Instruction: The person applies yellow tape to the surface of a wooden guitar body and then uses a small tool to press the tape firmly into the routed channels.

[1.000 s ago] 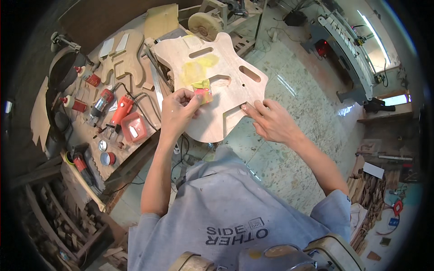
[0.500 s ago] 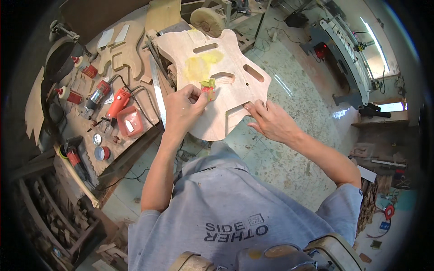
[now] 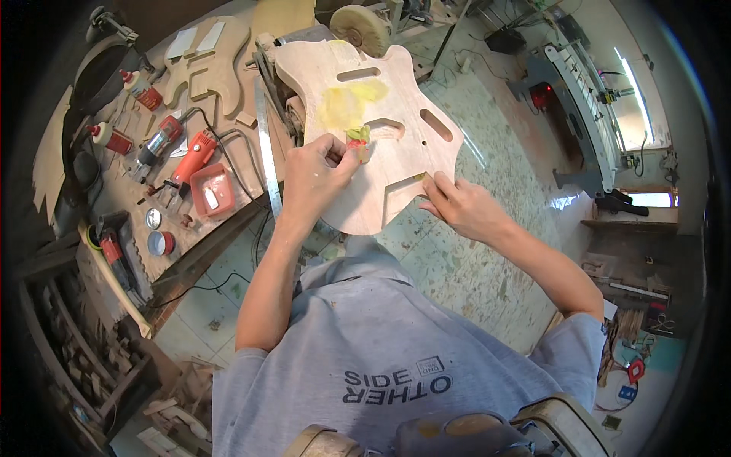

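An unfinished pale wooden guitar body (image 3: 358, 179) is held up in front of me, with routed slots and an open pocket cut into its face. Two yellow stains (image 3: 346, 107) mark its upper part. My left hand (image 3: 316, 171) pinches a small, crumpled yellow-green and red scrap (image 3: 357, 142), possibly cloth, at the body's face, just left of the middle slot. My right hand (image 3: 464, 204) grips the body's lower right edge beside the pocket, its thumb partly hidden.
The workbench (image 3: 183, 263) at left bears another guitar body (image 3: 205, 72), red glue bottles (image 3: 141, 90), red power tools (image 3: 196, 152), a pink tray (image 3: 213, 190) and an open tin (image 3: 161, 243). A round sanding wheel (image 3: 358, 32) stands beyond the body. A large machine (image 3: 571, 114) is at far right.
The whole view has shifted slightly, so the bench sits a little farther left and the guitar body a little farther right. Both hands keep their holds.
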`<action>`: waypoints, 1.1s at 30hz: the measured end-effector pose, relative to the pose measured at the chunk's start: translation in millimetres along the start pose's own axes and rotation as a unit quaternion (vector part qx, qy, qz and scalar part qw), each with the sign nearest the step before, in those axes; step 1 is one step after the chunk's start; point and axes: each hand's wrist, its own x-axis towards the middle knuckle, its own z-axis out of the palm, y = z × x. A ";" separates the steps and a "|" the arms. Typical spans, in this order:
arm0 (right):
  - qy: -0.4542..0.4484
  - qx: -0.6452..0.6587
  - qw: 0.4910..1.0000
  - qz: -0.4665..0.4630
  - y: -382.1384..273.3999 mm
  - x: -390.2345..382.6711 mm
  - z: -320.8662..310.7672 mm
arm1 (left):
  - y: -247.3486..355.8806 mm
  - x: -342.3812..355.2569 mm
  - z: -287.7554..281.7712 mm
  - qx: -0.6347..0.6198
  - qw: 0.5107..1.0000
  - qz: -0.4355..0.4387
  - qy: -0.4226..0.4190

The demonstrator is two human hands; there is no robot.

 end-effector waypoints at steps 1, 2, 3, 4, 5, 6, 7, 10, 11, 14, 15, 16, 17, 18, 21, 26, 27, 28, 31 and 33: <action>0.015 0.006 1.000 -0.002 1.3 -0.7 -1.0 | 0.0 0.0 -0.3 -0.001 1.000 -0.003 0.000; 0.029 0.013 0.999 -0.004 2.4 -1.2 -2.6 | -0.1 0.0 -0.4 -0.002 1.000 -0.006 0.000; 0.043 0.019 0.999 -0.006 3.2 -1.3 -4.4 | -0.3 0.3 -0.3 -0.003 1.000 -0.008 -0.001; 0.040 0.016 0.999 -0.004 2.3 -0.5 -5.1 | -1.5 0.0 0.0 0.001 1.000 -0.002 -0.002; 0.036 0.013 0.999 -0.002 0.9 1.2 -6.2 | -3.0 -0.2 0.6 0.005 1.000 0.005 -0.003; 0.032 0.010 0.999 -0.001 -0.1 2.6 -7.1 | -3.9 -0.4 1.1 0.009 1.000 0.011 -0.004; 0.027 0.010 1.000 -0.001 0.0 3.6 -7.8 | -3.1 0.2 1.1 0.013 1.000 0.012 -0.006; 0.017 0.009 1.000 -0.001 2.0 5.1 -7.2 | 0.1 0.2 1.4 0.022 1.000 0.014 -0.010; 0.018 0.006 1.000 0.000 2.8 4.4 -6.0 | 0.4 -0.3 1.6 0.024 1.000 0.014 -0.010; 0.001 0.006 1.000 0.009 4.8 2.9 -1.9 | 3.5 -0.1 0.6 0.019 1.000 -0.001 -0.024; -0.009 0.008 1.000 0.013 5.0 2.5 -0.8 | 5.3 -0.1 0.0 0.015 0.999 -0.009 -0.031; -0.006 -0.009 1.000 0.009 5.8 3.3 -1.6 | 6.6 -0.3 -0.6 0.013 0.999 -0.013 -0.031; -0.003 -0.026 1.000 0.004 6.2 4.2 -3.5 | 7.7 -0.7 -1.0 0.012 0.999 -0.017 -0.030; 0.000 -0.043 0.999 0.000 6.2 4.8 -5.0 | 9.0 -1.1 -1.3 0.011 0.999 -0.020 -0.029; -0.003 -0.083 0.997 -0.008 5.3 5.1 -7.9 | 14.1 -1.3 -2.7 0.011 0.999 -0.026 -0.038; -0.009 -0.078 0.997 0.006 -1.3 6.0 -8.1 | 5.5 1.5 -1.5 0.010 0.999 -0.008 -0.033; -0.014 -0.071 0.997 0.012 -2.4 6.5 -8.0 | 3.9 2.0 -1.6 0.010 0.999 -0.002 -0.032; -0.018 -0.055 0.998 0.006 -1.3 5.7 -7.7 | 3.9 2.3 -1.5 0.005 1.000 -0.007 -0.026; -0.012 -0.010 1.000 -0.006 4.1 0.2 -8.9 | 5.9 2.7 0.1 -0.004 1.000 -0.016 -0.015; 0.018 0.012 1.000 -0.006 4.1 -1.3 -12.6 | 7.0 2.9 -0.4 -0.002 1.000 -0.014 -0.017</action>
